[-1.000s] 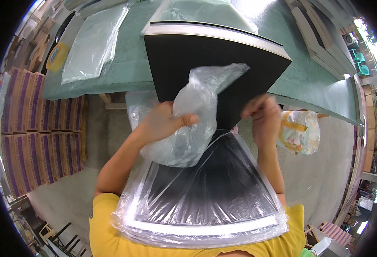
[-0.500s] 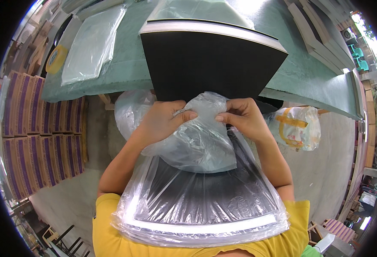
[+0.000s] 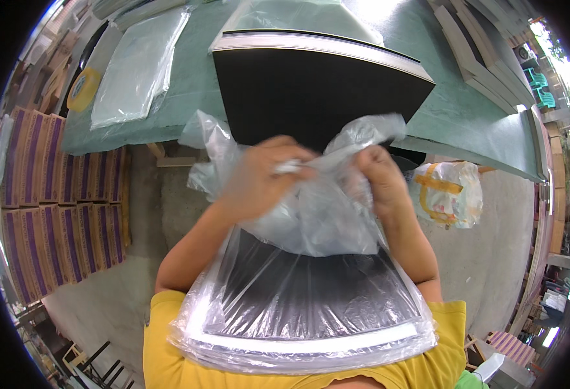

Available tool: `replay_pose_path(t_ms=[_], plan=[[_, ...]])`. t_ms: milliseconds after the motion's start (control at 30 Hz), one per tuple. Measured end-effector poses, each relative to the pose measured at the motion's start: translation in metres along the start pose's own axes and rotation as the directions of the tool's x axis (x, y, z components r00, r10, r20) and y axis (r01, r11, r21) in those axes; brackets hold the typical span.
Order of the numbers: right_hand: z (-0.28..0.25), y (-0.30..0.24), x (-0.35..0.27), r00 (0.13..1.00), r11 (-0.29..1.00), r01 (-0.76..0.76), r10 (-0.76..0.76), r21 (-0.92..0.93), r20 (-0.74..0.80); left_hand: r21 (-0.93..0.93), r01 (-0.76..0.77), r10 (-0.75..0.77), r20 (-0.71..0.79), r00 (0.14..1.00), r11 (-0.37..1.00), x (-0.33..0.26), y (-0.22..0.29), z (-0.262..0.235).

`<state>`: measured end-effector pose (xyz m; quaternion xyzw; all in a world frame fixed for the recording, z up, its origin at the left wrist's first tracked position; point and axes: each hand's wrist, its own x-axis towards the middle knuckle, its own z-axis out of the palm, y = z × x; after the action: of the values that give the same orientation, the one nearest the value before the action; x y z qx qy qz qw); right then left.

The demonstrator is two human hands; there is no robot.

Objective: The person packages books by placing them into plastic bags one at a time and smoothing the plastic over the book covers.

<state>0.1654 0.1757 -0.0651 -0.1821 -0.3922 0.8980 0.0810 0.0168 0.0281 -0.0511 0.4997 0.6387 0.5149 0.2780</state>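
Note:
A thin, clear plastic bag (image 3: 324, 227) is bunched between my two hands. Smeared by motion, my left hand (image 3: 259, 178) grips a twisted fold of it. My right hand (image 3: 383, 178) is closed on the film on the other side, fingers curled in. Loose ends of the film stick up beside both hands. Beneath the bag and closest to me lies a flat black panel with a pale edge strip, wrapped in clear plastic (image 3: 311, 292). Beyond my hands, a thick black block with white layered edges (image 3: 317, 91) leans over the table's near edge.
The green table (image 3: 200, 65) bears a pile of clear bags (image 3: 139, 71), a yellow tape roll (image 3: 84, 89) and pale boards (image 3: 479, 58). Cartons (image 3: 58, 214) are stacked on the left. A taped plastic bundle (image 3: 450, 194) sits below the table on the right.
The plastic between my hands has gone from a spread sheet to a twisted bunch, with its ends flaring up. My left hand has shifted right, and my right hand has turned into a fist.

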Motion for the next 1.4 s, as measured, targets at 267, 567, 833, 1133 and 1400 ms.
replay_pose_path(t_ms=[267,567,833,1133,1400], plan=[[-0.056,-0.028,-0.039,0.961,0.992,0.109,-0.123,-0.068,-0.246,-0.471,0.335,-0.577,-0.679,0.453,0.816,-0.105,-0.113,-0.124],[0.023,-0.015,-0.012,0.989,0.925,0.132,-0.099,-0.357,0.111,-0.105,0.041,-0.072,-0.311,0.948,0.994,-0.024,0.008,-0.044],[0.031,-0.005,0.001,0.988,0.981,0.056,-0.028,-0.187,0.154,-0.385,0.215,-0.184,0.115,0.976,0.898,0.006,0.033,-0.002],[0.013,-0.011,-0.014,0.973,0.810,0.226,-0.208,-0.540,0.096,0.111,0.189,-0.068,-0.666,0.743,0.976,-0.027,0.017,-0.090],[0.082,-0.050,-0.019,0.512,0.438,0.755,-0.859,-0.488,0.022,-0.026,0.085,-0.074,0.289,0.954,0.996,-0.014,0.040,-0.004]])
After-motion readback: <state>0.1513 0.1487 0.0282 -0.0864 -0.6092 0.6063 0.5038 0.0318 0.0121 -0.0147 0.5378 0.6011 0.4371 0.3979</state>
